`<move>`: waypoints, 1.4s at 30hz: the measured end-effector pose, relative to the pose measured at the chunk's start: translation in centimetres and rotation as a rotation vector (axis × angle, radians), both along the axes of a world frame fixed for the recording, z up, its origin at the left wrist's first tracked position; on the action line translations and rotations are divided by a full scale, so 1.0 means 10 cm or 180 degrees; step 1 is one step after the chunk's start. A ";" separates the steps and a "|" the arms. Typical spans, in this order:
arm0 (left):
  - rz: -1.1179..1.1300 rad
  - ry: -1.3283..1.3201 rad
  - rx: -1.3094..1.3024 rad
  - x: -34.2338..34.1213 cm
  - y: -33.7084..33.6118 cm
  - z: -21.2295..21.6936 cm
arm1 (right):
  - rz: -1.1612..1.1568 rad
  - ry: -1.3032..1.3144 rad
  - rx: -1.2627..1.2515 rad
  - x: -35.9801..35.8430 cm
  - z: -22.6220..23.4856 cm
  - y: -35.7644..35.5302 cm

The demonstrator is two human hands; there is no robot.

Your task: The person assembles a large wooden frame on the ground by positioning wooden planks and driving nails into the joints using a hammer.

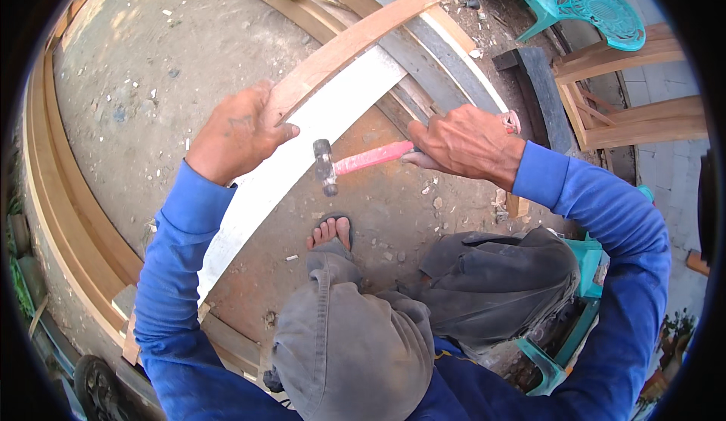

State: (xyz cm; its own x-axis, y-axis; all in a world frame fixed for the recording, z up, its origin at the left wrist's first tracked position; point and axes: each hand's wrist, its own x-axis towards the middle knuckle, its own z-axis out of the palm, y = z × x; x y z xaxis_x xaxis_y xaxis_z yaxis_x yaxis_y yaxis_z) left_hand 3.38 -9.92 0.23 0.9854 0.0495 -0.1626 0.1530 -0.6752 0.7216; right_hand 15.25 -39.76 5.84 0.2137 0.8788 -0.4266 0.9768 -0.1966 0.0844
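My left hand (243,132) is closed around the near end of a reddish wooden strip (352,49), thumb on its near side. The strip slants up to the right, above a long white-faced board (283,164), and its far end lies over other planks. In my right hand (470,145) is a hammer (374,157), gripped along its pink handle. Its dark, double-faced head (325,167) points left, over the ground below the white board and apart from the strip.
Long wooden frame pieces (72,217) curve along the left. Grey planks (423,58) lie at the upper middle. A turquoise plastic chair (597,13) stands at the upper right, near a wooden frame (635,126). My sandalled foot (330,232) rests on dirt strewn with chips.
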 end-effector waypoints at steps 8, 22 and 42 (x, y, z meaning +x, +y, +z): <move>0.0000 0.0147 -0.0158 -0.01 -0.05 0.01 | -0.0834 -0.0996 0.0456 0.46 0.05 0.09; 0.0051 0.0149 0.0193 -0.05 -0.01 -0.04 | -0.0007 -0.0408 -0.0423 0.20 0.10 0.12; 0.0045 -0.0302 0.0205 0.03 -0.10 -0.05 | -0.0753 -0.0739 0.0144 0.50 0.00 0.06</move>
State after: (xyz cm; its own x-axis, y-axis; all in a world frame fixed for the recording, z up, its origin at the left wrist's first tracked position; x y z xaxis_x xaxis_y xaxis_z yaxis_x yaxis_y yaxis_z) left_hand 3.70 -10.94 -0.25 0.9954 0.0709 -0.0647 0.0959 -0.7189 0.6885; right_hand 20.25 -39.15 5.84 0.5011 0.8101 -0.3043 0.8593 -0.4243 0.2855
